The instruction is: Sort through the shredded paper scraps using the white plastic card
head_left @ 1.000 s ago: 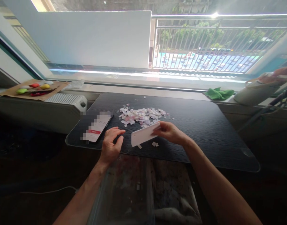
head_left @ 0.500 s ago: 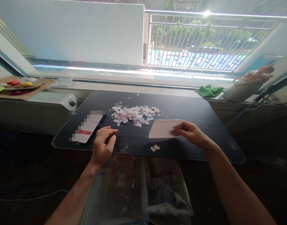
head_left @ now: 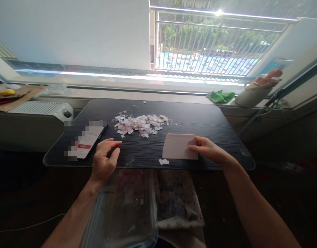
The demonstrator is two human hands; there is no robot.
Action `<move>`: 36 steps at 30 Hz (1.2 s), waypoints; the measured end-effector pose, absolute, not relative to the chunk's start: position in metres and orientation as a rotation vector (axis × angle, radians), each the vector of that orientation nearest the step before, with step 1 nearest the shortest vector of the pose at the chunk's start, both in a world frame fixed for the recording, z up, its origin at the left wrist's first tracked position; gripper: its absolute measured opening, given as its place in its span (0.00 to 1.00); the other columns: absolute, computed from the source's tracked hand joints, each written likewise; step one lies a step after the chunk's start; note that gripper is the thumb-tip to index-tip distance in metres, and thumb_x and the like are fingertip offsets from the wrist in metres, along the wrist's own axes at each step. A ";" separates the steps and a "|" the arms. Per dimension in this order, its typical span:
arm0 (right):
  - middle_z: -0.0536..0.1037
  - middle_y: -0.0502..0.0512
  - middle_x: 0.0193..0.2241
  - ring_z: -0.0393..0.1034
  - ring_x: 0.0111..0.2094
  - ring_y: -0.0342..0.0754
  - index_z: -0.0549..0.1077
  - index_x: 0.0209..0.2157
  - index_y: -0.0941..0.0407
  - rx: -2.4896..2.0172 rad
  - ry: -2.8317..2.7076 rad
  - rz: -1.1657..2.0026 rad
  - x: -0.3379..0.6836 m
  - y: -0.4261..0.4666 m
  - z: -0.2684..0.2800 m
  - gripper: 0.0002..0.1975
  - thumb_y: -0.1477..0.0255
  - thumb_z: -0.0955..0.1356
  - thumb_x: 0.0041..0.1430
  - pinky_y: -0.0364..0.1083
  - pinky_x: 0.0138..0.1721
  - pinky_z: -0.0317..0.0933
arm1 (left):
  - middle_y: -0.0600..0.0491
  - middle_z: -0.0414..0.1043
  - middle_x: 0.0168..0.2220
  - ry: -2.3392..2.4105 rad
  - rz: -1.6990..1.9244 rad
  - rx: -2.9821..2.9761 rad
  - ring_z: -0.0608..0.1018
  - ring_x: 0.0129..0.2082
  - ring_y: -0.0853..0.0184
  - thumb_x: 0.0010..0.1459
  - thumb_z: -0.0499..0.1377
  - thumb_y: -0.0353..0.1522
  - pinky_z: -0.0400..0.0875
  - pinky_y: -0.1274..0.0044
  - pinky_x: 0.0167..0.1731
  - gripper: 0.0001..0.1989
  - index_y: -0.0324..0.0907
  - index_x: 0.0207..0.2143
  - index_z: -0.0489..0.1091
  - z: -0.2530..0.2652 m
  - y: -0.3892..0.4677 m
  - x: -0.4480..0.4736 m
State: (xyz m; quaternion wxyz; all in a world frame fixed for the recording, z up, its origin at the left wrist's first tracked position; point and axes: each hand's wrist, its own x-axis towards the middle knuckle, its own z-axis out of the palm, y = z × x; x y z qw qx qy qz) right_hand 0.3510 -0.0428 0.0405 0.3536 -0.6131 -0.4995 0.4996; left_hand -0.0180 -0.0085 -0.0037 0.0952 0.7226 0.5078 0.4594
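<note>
My right hand [head_left: 205,147] pinches the right side of a flat white scraper [head_left: 179,147], a thin plate with a small hole in its upper left corner. The plate is tilted over the dark table [head_left: 137,155]. Just below its lower left edge lie a few loose paper scraps [head_left: 164,161]. A heap of small white and pinkish paper pieces [head_left: 141,123] is spread on the table beyond both hands. Empty, with thumb and fingers apart, my left hand [head_left: 106,158] hovers near the table's front edge, to the right of a phone [head_left: 87,142].
Below the table edge stands a clear plastic bin [head_left: 127,213] with scraps in it, beside a stained cloth or bag [head_left: 180,203]. A green cloth [head_left: 220,97] and a pale pot [head_left: 253,95] sit on the sill. At left is a white radiator [head_left: 43,111].
The camera view has shifted, so the scene sits farther left. My right hand has brought the scraper closer to the table's front edge and the loose scraps. My left hand keeps its pose.
</note>
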 end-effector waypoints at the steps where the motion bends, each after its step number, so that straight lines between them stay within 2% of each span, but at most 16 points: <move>1: 0.81 0.48 0.25 0.72 0.28 0.46 0.77 0.26 0.56 -1.587 -1.300 1.305 0.352 -0.044 0.041 0.09 0.68 0.74 0.40 0.42 0.29 0.64 | 0.50 0.77 0.38 1.500 1.367 2.149 0.75 0.49 0.57 0.58 0.56 0.35 0.69 0.62 0.54 0.08 0.44 0.36 0.75 -0.004 -0.008 -0.018; 7: 0.82 0.50 0.28 0.73 0.29 0.46 0.78 0.29 0.57 -1.556 -1.277 1.380 0.354 -0.054 0.043 0.12 0.67 0.75 0.40 0.43 0.31 0.66 | 0.50 0.78 0.38 1.479 1.378 2.169 0.76 0.49 0.57 0.59 0.56 0.34 0.70 0.62 0.54 0.08 0.44 0.37 0.75 -0.005 -0.009 -0.019; 15: 0.81 0.50 0.26 0.74 0.28 0.47 0.78 0.27 0.57 -1.539 -1.263 1.308 0.354 -0.059 0.051 0.10 0.68 0.76 0.41 0.43 0.29 0.66 | 0.50 0.77 0.38 1.488 1.357 2.167 0.75 0.49 0.57 0.59 0.56 0.34 0.69 0.62 0.55 0.08 0.44 0.37 0.74 -0.003 -0.009 -0.019; 22: 0.81 0.50 0.28 0.73 0.31 0.46 0.77 0.28 0.56 -1.509 -1.310 1.342 0.333 -0.037 0.046 0.09 0.71 0.74 0.39 0.43 0.33 0.66 | 0.50 0.77 0.38 1.524 1.338 2.163 0.75 0.49 0.57 0.59 0.55 0.35 0.69 0.63 0.54 0.09 0.43 0.37 0.74 -0.003 -0.010 -0.018; 29: 0.81 0.51 0.30 0.73 0.33 0.48 0.76 0.29 0.57 -1.551 -1.428 1.398 0.342 -0.043 0.048 0.10 0.69 0.74 0.42 0.44 0.34 0.66 | 0.50 0.77 0.39 1.522 1.339 2.177 0.76 0.50 0.58 0.59 0.55 0.35 0.69 0.63 0.55 0.09 0.43 0.37 0.74 -0.003 -0.009 -0.018; 36: 0.79 0.49 0.26 0.71 0.28 0.45 0.75 0.29 0.57 -1.568 -1.388 1.370 0.348 -0.062 0.057 0.10 0.68 0.74 0.43 0.42 0.29 0.65 | 0.50 0.78 0.39 1.500 1.358 2.197 0.76 0.49 0.58 0.60 0.56 0.34 0.69 0.63 0.55 0.09 0.43 0.38 0.75 -0.006 -0.009 -0.020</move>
